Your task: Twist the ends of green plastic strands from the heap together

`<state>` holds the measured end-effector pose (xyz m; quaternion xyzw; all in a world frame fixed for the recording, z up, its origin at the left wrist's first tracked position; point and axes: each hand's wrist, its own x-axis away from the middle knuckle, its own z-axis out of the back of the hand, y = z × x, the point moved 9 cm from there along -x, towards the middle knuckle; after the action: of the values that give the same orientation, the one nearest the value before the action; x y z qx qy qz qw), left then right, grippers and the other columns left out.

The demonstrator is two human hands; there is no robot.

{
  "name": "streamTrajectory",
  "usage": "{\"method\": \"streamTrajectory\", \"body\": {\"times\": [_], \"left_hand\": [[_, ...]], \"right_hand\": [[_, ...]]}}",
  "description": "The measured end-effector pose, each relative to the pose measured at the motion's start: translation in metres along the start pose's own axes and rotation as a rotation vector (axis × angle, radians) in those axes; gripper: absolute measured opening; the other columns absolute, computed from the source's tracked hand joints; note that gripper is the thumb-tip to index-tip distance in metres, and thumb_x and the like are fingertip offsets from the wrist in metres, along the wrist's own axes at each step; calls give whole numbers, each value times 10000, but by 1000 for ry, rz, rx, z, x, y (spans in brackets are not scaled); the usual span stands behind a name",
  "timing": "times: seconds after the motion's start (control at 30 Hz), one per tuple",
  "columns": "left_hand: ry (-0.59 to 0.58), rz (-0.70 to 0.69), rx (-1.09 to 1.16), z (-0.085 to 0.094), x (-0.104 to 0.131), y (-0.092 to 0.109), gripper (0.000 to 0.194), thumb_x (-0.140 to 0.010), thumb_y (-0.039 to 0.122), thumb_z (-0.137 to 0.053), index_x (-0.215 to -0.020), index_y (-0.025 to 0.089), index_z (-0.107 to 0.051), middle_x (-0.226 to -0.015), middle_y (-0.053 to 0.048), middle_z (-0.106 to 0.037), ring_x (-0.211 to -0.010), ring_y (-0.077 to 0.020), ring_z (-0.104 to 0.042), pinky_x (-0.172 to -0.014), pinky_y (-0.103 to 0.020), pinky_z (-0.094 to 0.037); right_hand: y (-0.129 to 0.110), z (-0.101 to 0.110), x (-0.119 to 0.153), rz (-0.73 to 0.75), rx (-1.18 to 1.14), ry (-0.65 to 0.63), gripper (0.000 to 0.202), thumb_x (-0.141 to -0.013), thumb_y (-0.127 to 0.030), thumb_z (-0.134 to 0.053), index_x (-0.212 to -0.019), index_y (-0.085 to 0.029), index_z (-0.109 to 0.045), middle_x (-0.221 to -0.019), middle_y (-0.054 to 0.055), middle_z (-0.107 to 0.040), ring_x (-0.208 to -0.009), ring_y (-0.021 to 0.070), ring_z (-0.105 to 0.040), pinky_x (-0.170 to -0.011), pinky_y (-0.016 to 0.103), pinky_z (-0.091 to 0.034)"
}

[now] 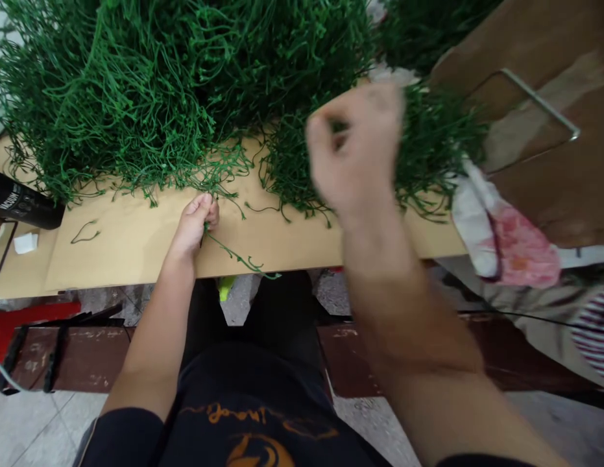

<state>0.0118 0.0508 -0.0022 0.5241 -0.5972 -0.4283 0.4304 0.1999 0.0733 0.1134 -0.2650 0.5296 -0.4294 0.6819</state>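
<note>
My left hand (200,217) is closed on a thin green artificial stem (238,256), whose branched end hangs down past the table's front edge. My right hand (357,143), blurred by motion, is raised over a smaller heap of green stems (296,165). Its thumb and forefinger curl together into a ring; whatever is in them, if anything, cannot be made out. Beyond my left hand rises a large tangled mound of green stems (150,91). One loose stem (85,232) lies by itself on the tan tabletop (126,243), left of my left hand.
A black vacuum bottle (26,200) lies at the far left, near a small white piece (26,243). On the right are a cardboard box (549,143) with a metal handle and a pink-and-white cloth (523,243). A striped sleeve (596,331) shows at the right edge.
</note>
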Motion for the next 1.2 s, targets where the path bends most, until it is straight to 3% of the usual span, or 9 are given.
{"method": "streamTrajectory", "body": {"times": [0.03, 0.13, 0.23, 0.37, 0.5, 0.7, 0.83, 1.0, 1.2], "left_hand": [[-3, -3, -3, -1, 0, 0, 409, -868, 419, -518, -568, 180, -373, -483, 73, -211, -411, -44, -209, -413, -181, -218], [0, -11, -15, 0, 1, 1, 412, -852, 433, -536, -568, 185, -370, -486, 72, -199, -419, -51, -196, -415, -193, -206], [-34, -11, -28, -3, 3, 0, 437, -822, 487, -561, -564, 185, -376, -485, 76, -186, -422, -50, -186, -418, -196, -193], [-85, -10, -38, -8, 4, 1, 456, -790, 515, -590, -561, 178, -385, -479, 82, -198, -425, -43, -197, -426, -186, -197], [-91, -16, -64, -10, 3, 1, 467, -763, 539, -609, -565, 174, -397, -475, 84, -225, -429, -39, -213, -433, -188, -202], [-53, -53, -43, -6, -1, -1, 418, -802, 465, -596, -567, 174, -410, -469, 78, -276, -419, -38, -238, -433, -192, -209], [-6, -24, -33, -1, -1, -3, 418, -812, 463, -584, -570, 176, -400, -461, 84, -260, -409, -36, -231, -430, -190, -211], [24, -48, -49, 2, -1, -1, 336, -823, 430, -583, -639, 160, -509, -496, 59, -402, -455, -39, -369, -478, -178, -305], [51, -72, -80, 6, -4, -4, 287, -798, 426, -612, -706, 161, -554, -651, 23, -572, -620, -69, -542, -600, -192, -436]], "right_hand": [[0, -17, 9, 27, 74, -1, 301, -826, -334, -600, -589, -174, -507, -733, 16, -553, -868, 145, -528, -654, 290, -375], [17, -91, 30, -9, 40, -297, 249, -854, -371, -565, -708, -171, -552, -691, 6, -549, -684, 116, -491, -616, 280, -369], [29, -122, 31, -38, -28, -362, 300, -884, -384, -506, -665, -179, -496, -593, -26, -459, -577, 90, -399, -562, 263, -315], [35, -114, 21, -36, -65, -243, 373, -910, -409, -440, -610, -188, -430, -556, -38, -384, -544, 79, -334, -538, 256, -267], [43, -104, 19, -85, 66, -174, 382, -917, -385, -420, -590, -190, -396, -535, -39, -366, -527, 81, -321, -540, 256, -245], [29, -100, 8, -15, 247, -60, 354, -870, -260, -511, -575, -199, -325, -572, -26, -368, -581, 101, -327, -596, 278, -246], [42, -105, 2, -78, 147, -153, 373, -880, -260, -508, -549, -192, -351, -538, -35, -364, -547, 86, -326, -566, 268, -243], [41, -104, 16, -73, -138, -374, 420, -878, -501, -468, -633, -162, -506, -515, -54, -348, -521, 66, -336, -528, 243, -263], [23, -92, 32, -7, -230, -370, 458, -824, -590, -495, -674, -159, -541, -584, -33, -432, -565, 69, -376, -557, 244, -307]]}}
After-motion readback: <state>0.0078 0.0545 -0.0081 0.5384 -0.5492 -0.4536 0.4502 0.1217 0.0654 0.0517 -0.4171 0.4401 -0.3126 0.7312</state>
